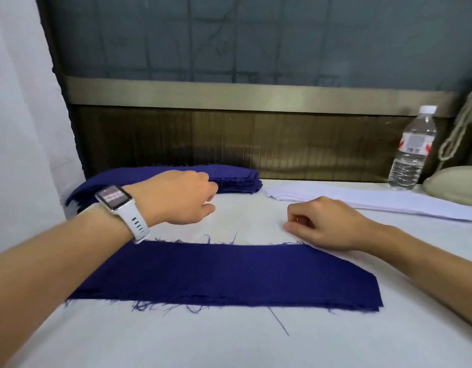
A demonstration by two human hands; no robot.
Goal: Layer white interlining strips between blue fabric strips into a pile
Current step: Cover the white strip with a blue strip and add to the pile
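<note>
Head view: white table (229, 346) seen from above w/ one blue fabric strip (229, 274) laid flat near centre, long axis left-right, edges frayed, loose threads on the near and far sides. Far left, a stack of blue strips (237, 179) is seen at the table's back edge. Far right, a stack of white interlining strips (375, 200) lies flat, angled toward the right edge. Left hand (176, 200) is placed just beside the near edge of the blue stack, fingers curled in together; whether anything is pinched can't be told. White smartwatch (115, 200) is worn on that wrist. Right hand (322, 224) is rested on the table between the flat strip and the white stack, fingers curled loosely together, thumb tip at the cloth; no strip is seen clamped. Its heel sits at the flat strip's far right corner. Water bottle (413, 150) stands upright far right, behind the white stack. Beige bag w/ cord (458, 187) is partly cut off at the right edge.
</note>
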